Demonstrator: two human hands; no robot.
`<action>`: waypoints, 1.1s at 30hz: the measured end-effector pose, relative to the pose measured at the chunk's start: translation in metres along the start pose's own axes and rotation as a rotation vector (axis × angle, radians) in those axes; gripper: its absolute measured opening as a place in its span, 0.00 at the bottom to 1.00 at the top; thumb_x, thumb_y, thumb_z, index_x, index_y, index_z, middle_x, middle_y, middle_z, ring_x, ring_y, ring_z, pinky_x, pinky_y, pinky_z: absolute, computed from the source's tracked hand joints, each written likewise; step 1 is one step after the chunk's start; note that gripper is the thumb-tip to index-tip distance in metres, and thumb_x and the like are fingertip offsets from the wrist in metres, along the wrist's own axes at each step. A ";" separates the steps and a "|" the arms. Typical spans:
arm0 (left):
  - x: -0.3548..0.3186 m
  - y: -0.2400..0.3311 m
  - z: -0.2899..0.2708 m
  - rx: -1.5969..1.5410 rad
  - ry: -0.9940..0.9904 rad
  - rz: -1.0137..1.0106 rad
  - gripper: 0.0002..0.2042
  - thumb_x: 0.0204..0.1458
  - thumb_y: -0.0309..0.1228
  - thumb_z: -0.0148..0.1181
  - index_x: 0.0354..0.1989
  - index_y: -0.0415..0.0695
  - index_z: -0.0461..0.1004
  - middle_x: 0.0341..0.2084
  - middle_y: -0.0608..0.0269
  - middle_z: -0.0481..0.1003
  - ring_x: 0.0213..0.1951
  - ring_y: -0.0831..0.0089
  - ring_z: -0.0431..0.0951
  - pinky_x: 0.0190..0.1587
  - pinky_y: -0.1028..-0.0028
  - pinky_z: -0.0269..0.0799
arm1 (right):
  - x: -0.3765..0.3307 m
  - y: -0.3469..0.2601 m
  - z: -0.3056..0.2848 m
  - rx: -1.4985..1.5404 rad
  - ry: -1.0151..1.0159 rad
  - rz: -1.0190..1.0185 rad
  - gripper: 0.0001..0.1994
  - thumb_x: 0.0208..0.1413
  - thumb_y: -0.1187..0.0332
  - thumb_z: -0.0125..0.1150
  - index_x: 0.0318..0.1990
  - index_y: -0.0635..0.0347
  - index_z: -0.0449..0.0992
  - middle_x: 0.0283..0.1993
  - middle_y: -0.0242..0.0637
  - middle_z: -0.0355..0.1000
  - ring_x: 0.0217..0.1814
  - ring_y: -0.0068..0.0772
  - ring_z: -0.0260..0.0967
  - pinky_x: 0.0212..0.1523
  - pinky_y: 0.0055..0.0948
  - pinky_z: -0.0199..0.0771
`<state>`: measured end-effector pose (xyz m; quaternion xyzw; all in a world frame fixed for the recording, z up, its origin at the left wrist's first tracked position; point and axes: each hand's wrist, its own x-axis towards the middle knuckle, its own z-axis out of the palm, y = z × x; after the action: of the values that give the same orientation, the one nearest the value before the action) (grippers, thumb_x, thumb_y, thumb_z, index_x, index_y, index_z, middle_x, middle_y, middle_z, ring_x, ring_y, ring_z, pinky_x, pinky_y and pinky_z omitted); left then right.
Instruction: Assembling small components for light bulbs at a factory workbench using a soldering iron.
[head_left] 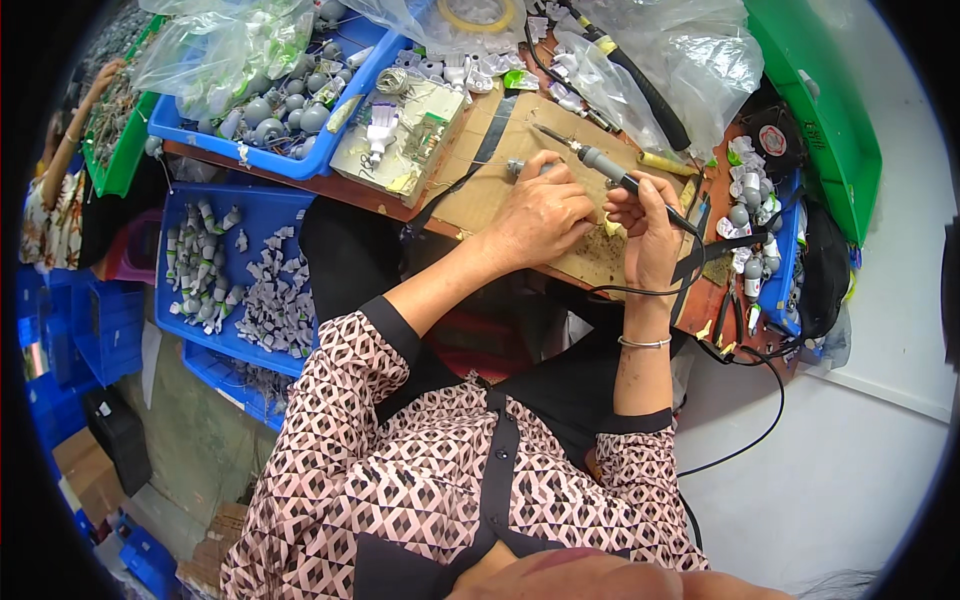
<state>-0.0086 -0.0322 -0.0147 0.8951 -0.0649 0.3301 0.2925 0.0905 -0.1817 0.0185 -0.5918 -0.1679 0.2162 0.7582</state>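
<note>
My right hand [652,228] grips a soldering iron [603,164] by its grey and black handle. The iron's metal tip points up and left, above my left hand, and its black cable runs down past the right wrist. My left hand [545,212] is closed, fingers curled, over a brown cardboard work mat [480,205]. At its fingertips a small grey rounded part [516,168] shows, mostly hidden by the fingers. A white box with a circuit board [432,132] and a white lamp cap [381,128] lies left of the mat.
Blue trays [335,152] hold grey bulbs and white caps at left; another blue tray [232,325] sits lower. Plastic bags [690,60] and a dark rod [645,90] lie at the back. Pliers [735,320], several bulbs [740,215] and a green bin [830,130] are at right.
</note>
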 end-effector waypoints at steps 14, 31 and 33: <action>0.005 0.002 -0.002 0.000 -0.043 -0.008 0.05 0.45 0.33 0.69 0.26 0.48 0.79 0.25 0.68 0.76 0.39 0.67 0.75 0.63 0.58 0.58 | -0.022 -0.026 -0.007 -0.013 0.121 -0.171 0.11 0.67 0.66 0.54 0.48 0.65 0.74 0.35 0.42 0.80 0.33 0.30 0.77 0.37 0.26 0.78; 0.018 0.003 0.009 0.107 -0.159 -0.061 0.04 0.50 0.33 0.67 0.28 0.48 0.81 0.25 0.68 0.79 0.39 0.68 0.76 0.63 0.54 0.54 | -0.149 -0.015 -0.047 -0.807 0.063 -0.528 0.11 0.58 0.80 0.62 0.48 0.67 0.74 0.42 0.45 0.78 0.42 0.34 0.79 0.44 0.27 0.78; 0.019 0.002 0.009 0.121 -0.187 -0.078 0.04 0.50 0.33 0.67 0.28 0.48 0.81 0.25 0.68 0.79 0.39 0.67 0.76 0.63 0.54 0.54 | -0.149 -0.012 -0.046 -0.816 0.044 -0.548 0.11 0.57 0.82 0.62 0.47 0.67 0.75 0.41 0.45 0.77 0.42 0.34 0.79 0.43 0.28 0.78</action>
<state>0.0103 -0.0375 -0.0073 0.9399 -0.0371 0.2367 0.2433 -0.0110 -0.3000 0.0188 -0.7791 -0.3724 -0.0875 0.4967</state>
